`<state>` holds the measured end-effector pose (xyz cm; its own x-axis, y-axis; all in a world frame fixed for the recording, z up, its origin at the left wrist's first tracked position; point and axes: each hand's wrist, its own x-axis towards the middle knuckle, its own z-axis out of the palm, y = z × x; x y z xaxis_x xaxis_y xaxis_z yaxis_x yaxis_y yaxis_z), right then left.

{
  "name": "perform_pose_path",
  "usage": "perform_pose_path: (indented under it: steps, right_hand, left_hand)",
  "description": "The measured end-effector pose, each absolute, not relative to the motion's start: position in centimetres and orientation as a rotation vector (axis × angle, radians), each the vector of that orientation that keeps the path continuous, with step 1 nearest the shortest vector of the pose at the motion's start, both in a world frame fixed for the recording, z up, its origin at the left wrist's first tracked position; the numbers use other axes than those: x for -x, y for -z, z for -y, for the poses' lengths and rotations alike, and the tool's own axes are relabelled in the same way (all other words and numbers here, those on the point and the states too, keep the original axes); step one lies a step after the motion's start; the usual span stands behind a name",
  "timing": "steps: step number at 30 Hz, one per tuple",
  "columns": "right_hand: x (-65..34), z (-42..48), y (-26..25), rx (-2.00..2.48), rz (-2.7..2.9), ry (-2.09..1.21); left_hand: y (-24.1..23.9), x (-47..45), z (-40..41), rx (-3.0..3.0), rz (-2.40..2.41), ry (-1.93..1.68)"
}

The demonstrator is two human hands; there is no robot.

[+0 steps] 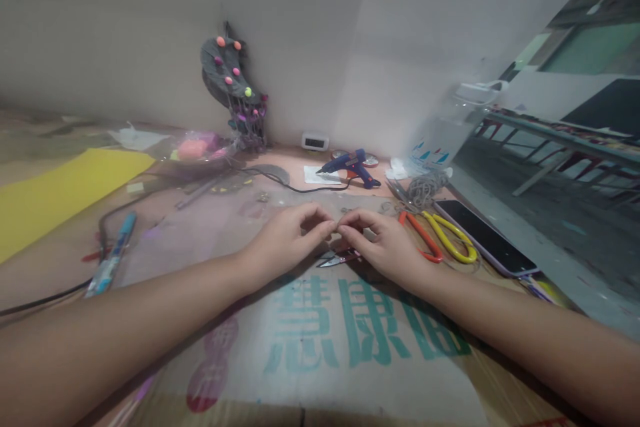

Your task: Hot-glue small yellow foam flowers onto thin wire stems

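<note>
Cardboard sheet: printed with green characters, spread under both forearms, closest to the lens.
Left hand: fingers curled narrow, tips meeting the right's.
Right hand: pinched narrow too; anything between the tips is too small to tell.
Scissors: orange and yellow handles, just beside the right hand.
Risk: a lowered right palm would likely catch the blade points below.
Thread snips: flat on the cardboard, directly beneath the meeting fingertips, partly under the right hand.

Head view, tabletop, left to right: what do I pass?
yellow sheet → blue pen → left hand → right hand → orange scissor handle → yellow scissor handle → phone
</note>
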<state>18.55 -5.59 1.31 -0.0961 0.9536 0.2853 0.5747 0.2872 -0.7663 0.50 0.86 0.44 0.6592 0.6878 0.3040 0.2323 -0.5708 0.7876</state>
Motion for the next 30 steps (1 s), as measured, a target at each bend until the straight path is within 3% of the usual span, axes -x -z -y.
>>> perform_pose_path:
  steps: [30]
  right_hand:
    - [-19.2,4.9,-0.1,1.399,1.624,-0.851]
  left_hand:
    - [0.5,-0.6,-1.7,-1.886,-0.830,-0.962]
